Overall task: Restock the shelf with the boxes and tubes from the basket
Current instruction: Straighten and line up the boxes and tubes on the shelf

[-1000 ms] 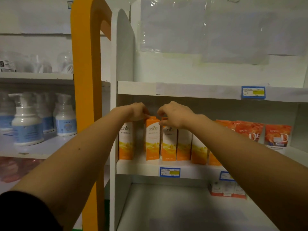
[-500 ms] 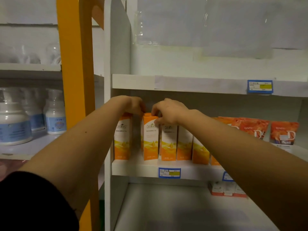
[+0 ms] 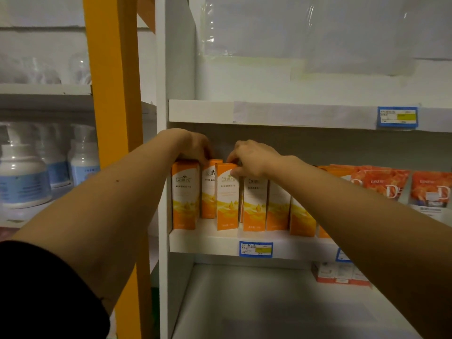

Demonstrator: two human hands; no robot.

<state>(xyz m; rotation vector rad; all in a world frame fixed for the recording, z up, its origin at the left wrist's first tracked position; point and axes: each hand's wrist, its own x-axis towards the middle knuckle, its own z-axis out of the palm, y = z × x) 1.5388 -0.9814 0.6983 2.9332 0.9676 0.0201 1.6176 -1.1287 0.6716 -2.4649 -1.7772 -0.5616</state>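
Several tall orange-and-white boxes stand in a row on the middle white shelf [image 3: 205, 243]. My left hand [image 3: 195, 145] rests on top of the leftmost box [image 3: 184, 196], fingers curled over its top edge. My right hand [image 3: 252, 157] pinches the top of the third box [image 3: 227, 199], which stands a little forward of the row. A second box [image 3: 208, 192] stands set back between them. More of the same boxes [image 3: 254, 204] continue to the right, partly hidden by my right forearm. No basket is in view.
Orange pouches [image 3: 386, 187] stand at the right of the same shelf. Small red-and-white boxes [image 3: 340, 274] sit on the lower shelf. White pump bottles [image 3: 22, 177] fill a neighbouring shelf on the left, beyond an orange upright [image 3: 110, 94]. Blue price tags [image 3: 255, 249] mark the shelf edges.
The camera has moved closer and to the left. My left hand has settled on the leftmost box, and my right hand has kept hold of the third box's top.
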